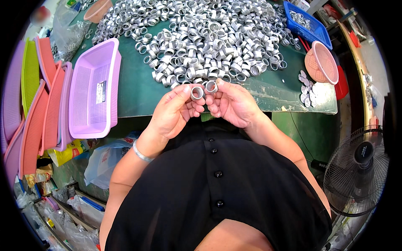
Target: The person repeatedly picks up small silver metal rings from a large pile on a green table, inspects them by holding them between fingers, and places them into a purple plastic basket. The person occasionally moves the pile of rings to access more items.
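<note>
Close together at the table's near edge, each of my hands pinches one short silver metal ring. My left hand is closed on a ring between thumb and fingers, its opening turned up toward me. In my right hand a second ring is gripped the same way, slightly higher and just right of the first. Right beyond my fingertips spreads a large heap of similar metal rings on the green table.
At left stand a purple plastic basket and several stacked coloured baskets. To the right are a pink round basket, flat metal discs and a blue basket holding metal parts. A black fan stands at lower right.
</note>
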`<state>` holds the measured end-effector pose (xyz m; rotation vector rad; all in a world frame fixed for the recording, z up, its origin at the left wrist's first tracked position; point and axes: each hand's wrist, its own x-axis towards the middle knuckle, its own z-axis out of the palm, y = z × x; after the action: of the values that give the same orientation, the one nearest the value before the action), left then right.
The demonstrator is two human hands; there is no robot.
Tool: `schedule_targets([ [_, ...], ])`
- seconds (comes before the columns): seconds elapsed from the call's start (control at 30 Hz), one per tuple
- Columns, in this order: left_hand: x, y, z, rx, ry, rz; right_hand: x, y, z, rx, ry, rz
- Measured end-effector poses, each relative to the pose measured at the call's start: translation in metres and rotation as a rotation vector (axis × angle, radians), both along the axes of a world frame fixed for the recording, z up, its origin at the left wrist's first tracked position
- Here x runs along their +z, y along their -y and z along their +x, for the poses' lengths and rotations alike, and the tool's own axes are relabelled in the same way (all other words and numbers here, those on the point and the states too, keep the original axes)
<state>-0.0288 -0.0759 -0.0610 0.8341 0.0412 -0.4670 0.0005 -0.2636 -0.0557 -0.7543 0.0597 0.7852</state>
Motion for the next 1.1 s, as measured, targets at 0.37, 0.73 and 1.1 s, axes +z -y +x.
schedule_targets([
  [0.37, 0.008, 0.002, -0.005, 0.035, -0.226, -0.079, 0.009, -0.008, -0.001, -0.065, 0.795, -0.629],
  [0.73, 0.03, 0.008, 0.037, 0.144, 0.059, 0.815, 0.003, -0.023, 0.033, -0.139, 1.496, -1.309],
  [1.1, 0.014, 0.014, 0.028, 0.208, 0.203, 0.526, 0.002, -0.006, 0.024, -0.184, 1.177, -0.963],
])
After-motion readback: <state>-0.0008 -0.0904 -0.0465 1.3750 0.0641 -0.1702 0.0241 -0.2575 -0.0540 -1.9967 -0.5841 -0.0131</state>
